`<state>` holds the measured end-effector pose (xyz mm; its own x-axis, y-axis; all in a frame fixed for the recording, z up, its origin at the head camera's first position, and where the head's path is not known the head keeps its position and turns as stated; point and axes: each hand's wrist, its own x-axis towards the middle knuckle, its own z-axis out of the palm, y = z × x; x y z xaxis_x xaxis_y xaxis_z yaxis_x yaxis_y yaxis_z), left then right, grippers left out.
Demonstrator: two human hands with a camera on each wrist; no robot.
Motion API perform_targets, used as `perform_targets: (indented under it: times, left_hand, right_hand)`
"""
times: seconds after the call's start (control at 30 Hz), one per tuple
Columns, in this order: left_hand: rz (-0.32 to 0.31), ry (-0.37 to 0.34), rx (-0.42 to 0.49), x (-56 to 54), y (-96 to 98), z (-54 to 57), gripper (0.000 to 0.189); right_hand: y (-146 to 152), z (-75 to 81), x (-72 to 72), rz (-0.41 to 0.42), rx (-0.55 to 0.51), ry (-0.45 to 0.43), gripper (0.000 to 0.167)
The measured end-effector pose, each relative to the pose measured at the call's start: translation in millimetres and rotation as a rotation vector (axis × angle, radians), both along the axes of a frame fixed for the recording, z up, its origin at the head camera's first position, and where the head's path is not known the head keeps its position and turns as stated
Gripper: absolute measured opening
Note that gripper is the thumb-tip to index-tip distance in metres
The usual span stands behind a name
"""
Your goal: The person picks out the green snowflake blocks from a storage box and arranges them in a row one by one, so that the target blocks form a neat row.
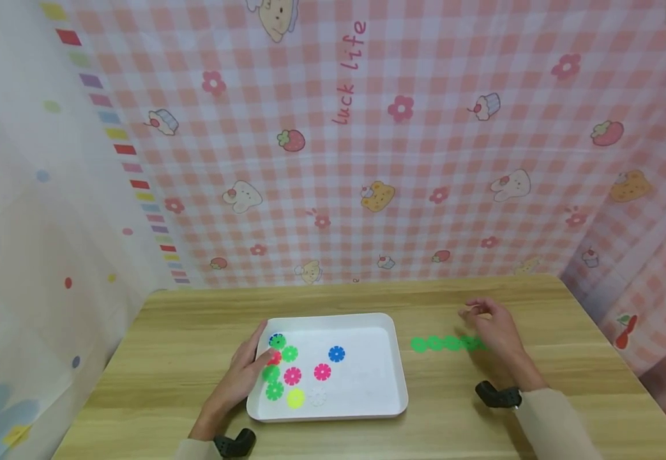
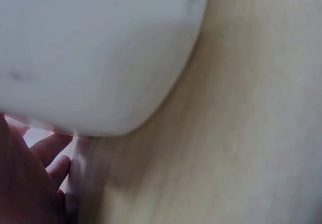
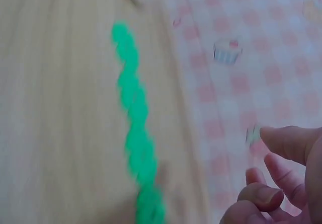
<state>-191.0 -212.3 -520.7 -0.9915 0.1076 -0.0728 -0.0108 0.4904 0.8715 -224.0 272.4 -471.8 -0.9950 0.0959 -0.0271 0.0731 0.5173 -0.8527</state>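
My left hand (image 1: 237, 377) grips the left side of a white tray (image 1: 367, 386), its thumb over the rim and its other fingers on the outer side. In the left wrist view those fingers (image 2: 53, 146) show at the tray's edge. Snowflake discs lie in the tray: several green ones (image 1: 289, 353), pink ones (image 1: 292, 375), a blue one (image 1: 336, 354), a yellow one (image 1: 295, 398) and a clear one (image 1: 318, 397). Over the right end of a row of linked green snowflake discs (image 1: 436, 344) hovers my right hand (image 1: 496, 329), fingers loosely bent and holding nothing.
The tray and the green row stand on a wooden table (image 1: 447, 409). A pink checked cloth (image 1: 344, 160) hangs behind its back edge, and a pale cloth (image 1: 39, 243) hangs at the left. Black wrist straps (image 1: 496, 395) sit on both wrists.
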Motion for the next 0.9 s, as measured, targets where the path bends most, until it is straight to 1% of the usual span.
perform_targets:
  times: [0.13, 0.27, 0.4, 0.5, 0.63, 0.73, 0.83, 0.9]
  left_hand:
    - [0.001, 0.006, -0.004, 0.5, -0.6, 0.0, 0.066]
    - [0.005, 0.016, -0.013, -0.4, -1.1, -0.3, 0.067]
    - [0.002, 0.021, -0.006, -1.3, -1.1, -0.9, 0.067]
    - [-0.005, 0.015, 0.004, -1.8, -0.5, -1.1, 0.067]
    - [-0.01, 0.004, 0.015, -1.9, -0.1, -0.9, 0.067]
    - [-0.009, 0.003, 0.02, -2.0, -0.1, -0.5, 0.066]
    - [-0.003, 0.007, 0.024, -1.7, -0.4, 0.0, 0.064]
    - [-0.001, 0.007, 0.025, -1.2, -0.6, 0.5, 0.064]
  right_hand:
    - [-24.0, 8.5, -11.7, 0.066, -0.01, 0.018, 0.042]
    - [-49.7, 16.0, -21.7, 0.146, -0.042, 0.029, 0.035]
    - [-77.9, 23.0, -27.7, 0.223, -0.088, 0.053, 0.027]
    - [-96.9, 27.7, -30.1, 0.281, -0.093, 0.07, 0.022]
    - [-121.7, 33.5, -31.0, 0.355, -0.083, 0.054, 0.015]
    - [-141.0, 35.8, -30.0, 0.401, -0.093, 0.009, 0.014]
    - [-160.3, 33.2, -29.5, 0.428, -0.082, -0.027, 0.011]
    - [-172.3, 28.2, -29.3, 0.444, -0.074, -0.055, 0.008]
